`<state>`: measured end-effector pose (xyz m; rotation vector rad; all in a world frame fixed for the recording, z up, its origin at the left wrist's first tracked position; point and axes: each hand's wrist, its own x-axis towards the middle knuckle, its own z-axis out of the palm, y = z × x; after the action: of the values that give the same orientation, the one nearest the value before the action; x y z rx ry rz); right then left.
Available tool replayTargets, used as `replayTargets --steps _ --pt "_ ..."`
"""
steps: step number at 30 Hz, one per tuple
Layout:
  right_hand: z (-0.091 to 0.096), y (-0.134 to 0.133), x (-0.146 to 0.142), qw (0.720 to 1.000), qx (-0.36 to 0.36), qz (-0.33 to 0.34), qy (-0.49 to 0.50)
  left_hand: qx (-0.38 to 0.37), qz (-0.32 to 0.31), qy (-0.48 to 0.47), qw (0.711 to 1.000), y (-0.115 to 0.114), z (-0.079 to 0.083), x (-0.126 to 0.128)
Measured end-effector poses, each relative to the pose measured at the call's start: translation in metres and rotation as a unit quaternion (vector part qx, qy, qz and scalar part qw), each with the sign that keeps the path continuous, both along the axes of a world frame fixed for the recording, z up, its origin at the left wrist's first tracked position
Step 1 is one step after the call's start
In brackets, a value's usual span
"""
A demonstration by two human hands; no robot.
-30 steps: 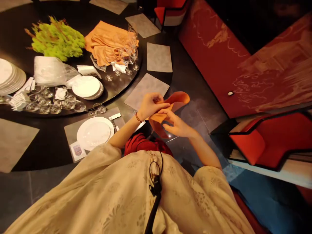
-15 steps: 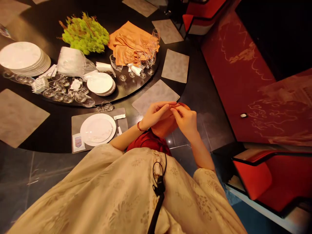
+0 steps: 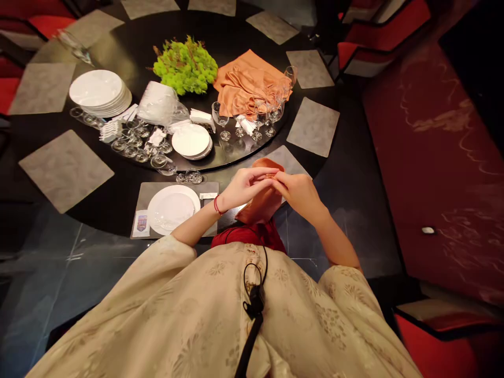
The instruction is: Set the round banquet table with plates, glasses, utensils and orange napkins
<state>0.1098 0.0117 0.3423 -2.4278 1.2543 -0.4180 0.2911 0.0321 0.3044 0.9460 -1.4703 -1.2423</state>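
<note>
Left hand (image 3: 248,186): pinching orange cloth (image 3: 263,205) | Right hand (image 3: 301,194): pinching same | Step: apparently folding | Next: likely calls for steady two-handed grip

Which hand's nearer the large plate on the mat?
Left. The left hand is picture-right of the large plate, apart from it; the right hand is farther the same way.
</note>
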Motion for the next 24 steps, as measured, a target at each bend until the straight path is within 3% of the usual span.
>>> replayTargets --steps 3,6,10,13,17,21,24 --pt "0.001 -0.026 -0.008 0.997 0.026 0.071 -0.009 -0.033 0.039 -0.033 0.998 -0.001 0.007 0.004" --pt "0.009 -0.062 -0.04 0.988 0.065 0.142 -0.007 -0.059 0.116 -0.101 0.986 0.01 0.021 0.013" --pt "0.032 -0.108 -0.093 0.98 0.051 0.181 -0.059 -0.084 0.286 -0.216 0.93 0.042 0.043 0.018" --pt "0.041 -0.128 -0.113 0.964 0.04 0.224 -0.137 -0.117 0.364 -0.281 0.88 0.062 0.051 0.006" --pt "0.042 -0.154 -0.098 0.926 0.037 0.257 -0.274 -0.186 0.431 -0.328 0.82 0.057 0.058 -0.004" --pt "0.064 -0.206 -0.061 0.901 -0.01 0.283 -0.33 -0.227 0.388 -0.446 0.774 0.028 0.082 0.01" --pt "0.085 -0.256 -0.028 0.891 -0.034 0.322 -0.317 -0.192 0.38 -0.525 0.737 0.002 0.103 0.023"
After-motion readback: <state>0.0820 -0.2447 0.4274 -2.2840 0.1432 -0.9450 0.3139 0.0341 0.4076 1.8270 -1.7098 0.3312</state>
